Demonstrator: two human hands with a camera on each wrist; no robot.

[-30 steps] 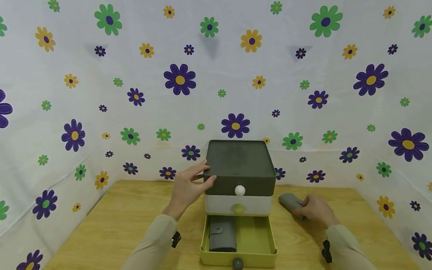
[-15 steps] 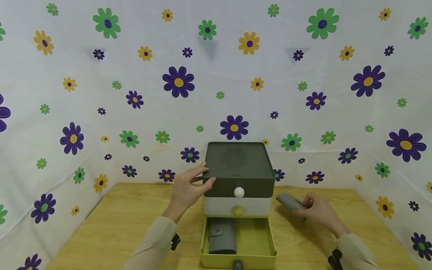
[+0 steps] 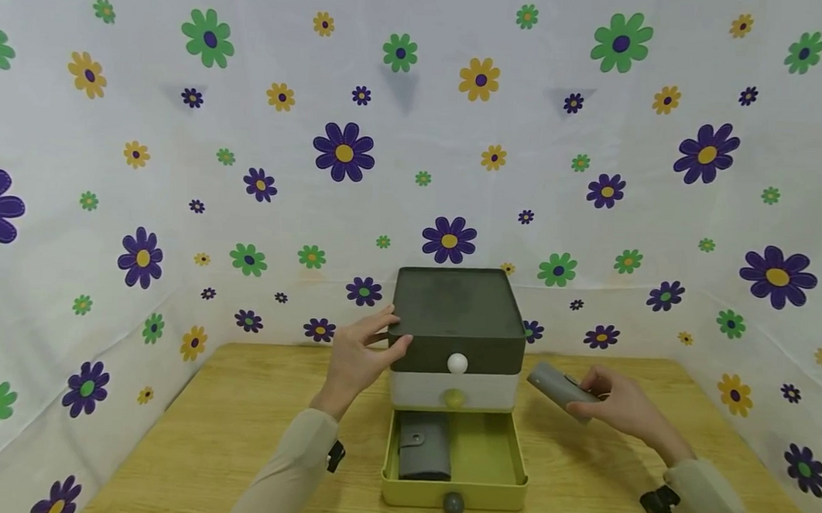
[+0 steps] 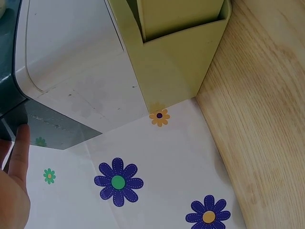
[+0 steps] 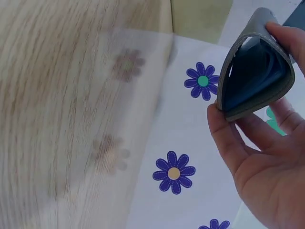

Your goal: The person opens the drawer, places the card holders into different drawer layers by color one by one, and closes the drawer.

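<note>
My right hand (image 3: 622,407) pinches a grey card holder (image 3: 556,385) between thumb and fingers, to the right of the small drawer unit. The right wrist view looks into the end of this card holder (image 5: 286,88), where bluish clear sleeves show inside its curved cover. My left hand (image 3: 353,362) touches the upper left front corner of the dark top drawer (image 3: 420,353), fingers mostly straight. A second grey card holder (image 3: 424,457) with a snap strap lies in the left half of the pulled-out olive bottom drawer (image 3: 488,450).
A white middle drawer (image 3: 414,388) sits closed between the dark and olive ones. Round knobs project from the fronts, including a grey knob (image 3: 453,504) on the olive drawer. The wooden table (image 3: 256,411) meets a flower-print cloth (image 3: 281,203) behind and at both sides.
My right hand has lifted and tilted the card holder and moved slightly right, with the forearm swinging outward. My left hand, the drawers and the other card holder have stayed in place.
</note>
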